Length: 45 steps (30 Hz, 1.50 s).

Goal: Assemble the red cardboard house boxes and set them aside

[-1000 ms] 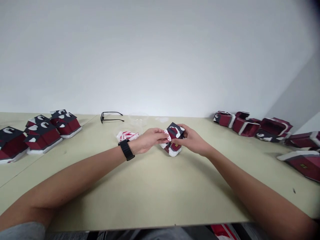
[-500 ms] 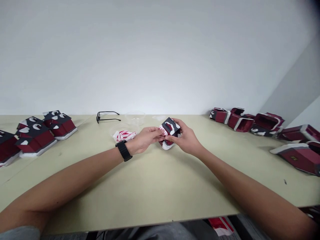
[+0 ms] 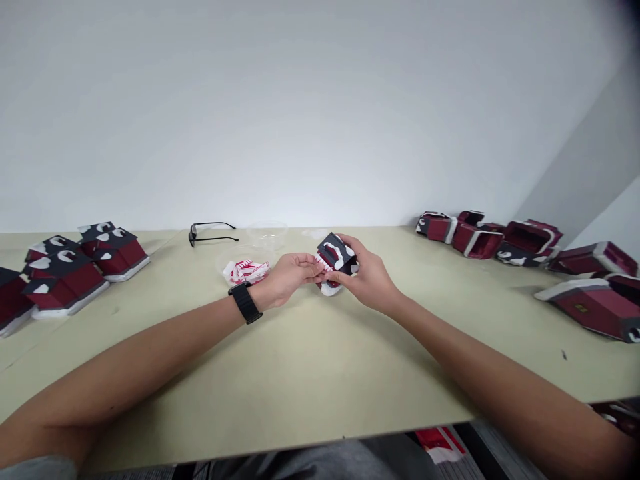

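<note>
Model house [image 3: 337,253] turned since earlier frame; now betw. hands over surface [image 3: 300,373], contact unclear. R hand [image 3: 371,277]: grip round house; L hand [image 3: 290,277]: narrow grip, appar. pinching striped strip [image 3: 325,262] against it. Risk: strip may skew if house twists.

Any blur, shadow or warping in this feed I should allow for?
All in the head view: soft shadows on the pale beige-green tabletop; the red-and-white striped piece by the left hand is too small to read crisply; the dark red, white-edged model house at far right looks stretched and soft; the top right corner is darkened.
</note>
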Tool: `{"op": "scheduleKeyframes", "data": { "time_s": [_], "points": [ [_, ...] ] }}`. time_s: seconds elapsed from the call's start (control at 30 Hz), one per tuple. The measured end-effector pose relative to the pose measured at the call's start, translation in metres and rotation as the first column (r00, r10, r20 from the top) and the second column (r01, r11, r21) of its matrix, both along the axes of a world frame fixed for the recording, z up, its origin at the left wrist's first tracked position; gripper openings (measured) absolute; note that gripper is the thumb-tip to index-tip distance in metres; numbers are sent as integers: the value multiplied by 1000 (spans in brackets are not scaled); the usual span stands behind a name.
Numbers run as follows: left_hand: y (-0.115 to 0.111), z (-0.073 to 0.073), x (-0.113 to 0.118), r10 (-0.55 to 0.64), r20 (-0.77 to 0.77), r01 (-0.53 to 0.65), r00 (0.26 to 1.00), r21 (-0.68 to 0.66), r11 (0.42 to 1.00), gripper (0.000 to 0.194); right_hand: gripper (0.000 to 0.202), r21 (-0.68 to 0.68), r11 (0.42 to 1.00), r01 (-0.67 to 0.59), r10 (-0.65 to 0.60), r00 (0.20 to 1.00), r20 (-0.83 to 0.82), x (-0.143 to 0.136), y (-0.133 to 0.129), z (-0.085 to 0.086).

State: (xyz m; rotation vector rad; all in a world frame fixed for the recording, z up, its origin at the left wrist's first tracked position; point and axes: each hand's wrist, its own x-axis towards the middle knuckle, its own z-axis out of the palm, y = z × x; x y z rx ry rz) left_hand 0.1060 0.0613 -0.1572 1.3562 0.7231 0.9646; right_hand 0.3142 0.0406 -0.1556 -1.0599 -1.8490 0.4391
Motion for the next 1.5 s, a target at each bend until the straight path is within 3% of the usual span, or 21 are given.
{"op": "scheduleKeyframes", "data": {
  "time_s": [0.13, 0.47, 1.0, 1.1, 1.23, 1.33, 1.4, 1.43, 1.5],
  "points": [
    [-1, 1, -1, 30, -53, -27, 998, 48, 998, 42, 71, 25, 1000, -3, 2, 999, 39, -1, -1, -1],
    [-10, 8, 2, 69, -42, -69, 997, -17, 997, 37, 67, 58, 998, -5, 2, 999, 50, -1, -1, 0],
    [-8, 9, 0, 26, -50, -26, 998, 13, 1000, 46, 69, 80, 996, -28, 24, 999, 46, 0, -5, 2],
    [-9, 13, -1, 93, -151, -80, 984, 90, 993, 39, 66, 91, 995, -35, 30, 998, 58, 0, -5, 3],
    [-7, 17, -2, 214, -338, -113, 916, 296, 949, 26, 64, 54, 997, -46, 44, 998, 35, -2, -7, 3],
    [-3, 19, -7, 354, -381, -145, 854, 479, 866, 24, 62, 41, 997, -67, 67, 998, 0, -2, -7, 3],
    [-1, 22, -10, 414, -345, -160, 842, 574, 803, 41, 64, 9, 996, -89, 89, 995, -35, -3, -8, 4],
    [-1, 23, -12, 395, -333, -138, 856, 590, 795, 53, 66, -17, 994, -105, 104, 993, -61, -3, -8, 4],
    [-1, 27, -15, 243, -352, -19, 904, 536, 844, 65, 68, -69, 988, -141, 132, 984, -122, -4, -9, 5]
  ]
}}
